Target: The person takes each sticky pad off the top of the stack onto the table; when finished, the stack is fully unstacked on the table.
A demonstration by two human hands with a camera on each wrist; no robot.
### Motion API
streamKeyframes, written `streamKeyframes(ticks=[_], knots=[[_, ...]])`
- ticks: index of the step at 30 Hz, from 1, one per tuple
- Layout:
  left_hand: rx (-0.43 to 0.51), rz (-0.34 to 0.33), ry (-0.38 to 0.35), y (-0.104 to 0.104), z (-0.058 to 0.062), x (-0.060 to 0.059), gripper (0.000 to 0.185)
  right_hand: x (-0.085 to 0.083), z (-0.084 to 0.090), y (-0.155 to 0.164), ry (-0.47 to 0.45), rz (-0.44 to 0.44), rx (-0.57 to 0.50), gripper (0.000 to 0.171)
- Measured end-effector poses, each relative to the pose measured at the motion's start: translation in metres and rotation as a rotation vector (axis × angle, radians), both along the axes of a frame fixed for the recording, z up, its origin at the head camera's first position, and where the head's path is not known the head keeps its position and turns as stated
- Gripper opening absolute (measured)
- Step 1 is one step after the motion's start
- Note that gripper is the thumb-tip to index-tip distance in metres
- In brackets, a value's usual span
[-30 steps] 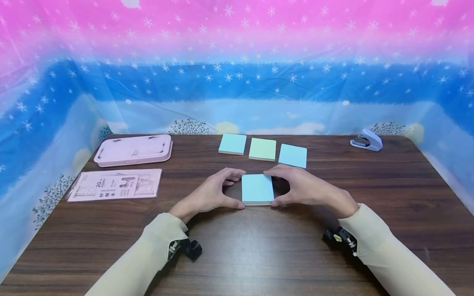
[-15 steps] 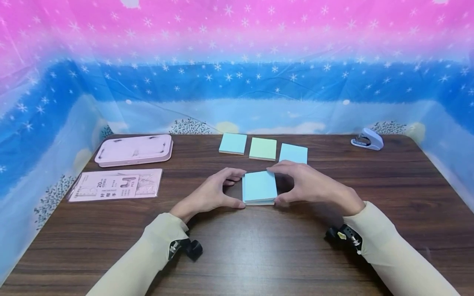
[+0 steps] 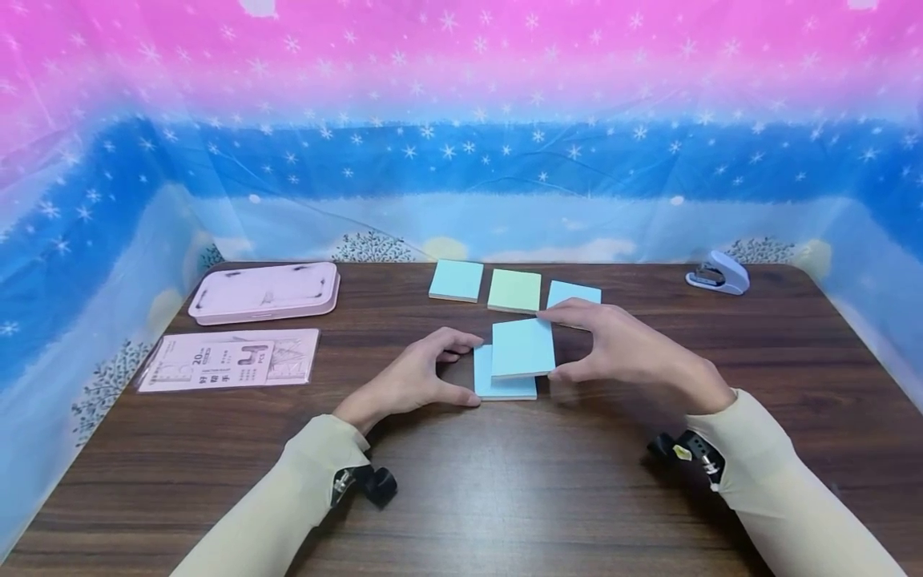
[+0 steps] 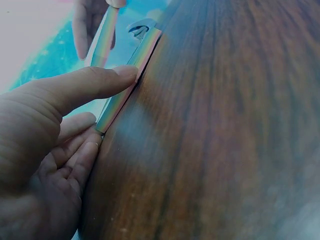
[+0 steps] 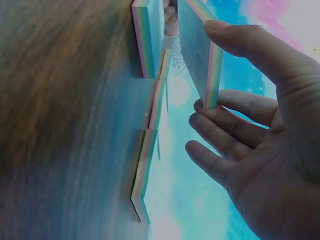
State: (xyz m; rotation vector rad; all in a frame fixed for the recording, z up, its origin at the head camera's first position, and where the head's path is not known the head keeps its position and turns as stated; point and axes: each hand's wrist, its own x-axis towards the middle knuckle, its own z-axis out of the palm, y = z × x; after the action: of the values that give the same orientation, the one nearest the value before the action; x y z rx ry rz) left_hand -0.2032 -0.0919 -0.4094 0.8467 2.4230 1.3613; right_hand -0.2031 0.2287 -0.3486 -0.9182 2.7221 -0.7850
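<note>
My right hand (image 3: 627,353) pinches a block of blue sticky notes (image 3: 523,349) by its edges, thumb at the near edge and fingers at the far, holding it raised clear of the tabletop (image 3: 505,481). My left hand (image 3: 411,377) grips the lower blue pad (image 3: 497,386), thumb and fingers curled at its left edge, lying flat. The raised block overlaps that pad, offset rightward.

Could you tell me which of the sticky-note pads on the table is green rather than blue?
It is the green pad, the middle one of the three in the far row. The pads on either side of it and the two between the hands are light blue.
</note>
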Motion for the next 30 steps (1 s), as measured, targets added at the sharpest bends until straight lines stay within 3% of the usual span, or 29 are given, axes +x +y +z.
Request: streamKeyframes(ticks=[16, 30], knots=[[0.010, -0.011, 0.015, 0.001, -0.002, 0.000, 0.070, 0.002, 0.022, 0.028, 0.033, -0.132, -0.036, 0.082], [0.009, -0.003, 0.006, 0.000, -0.004, -0.001, 0.070, 0.003, 0.009, 0.059, 0.060, -0.244, -0.023, 0.084]])
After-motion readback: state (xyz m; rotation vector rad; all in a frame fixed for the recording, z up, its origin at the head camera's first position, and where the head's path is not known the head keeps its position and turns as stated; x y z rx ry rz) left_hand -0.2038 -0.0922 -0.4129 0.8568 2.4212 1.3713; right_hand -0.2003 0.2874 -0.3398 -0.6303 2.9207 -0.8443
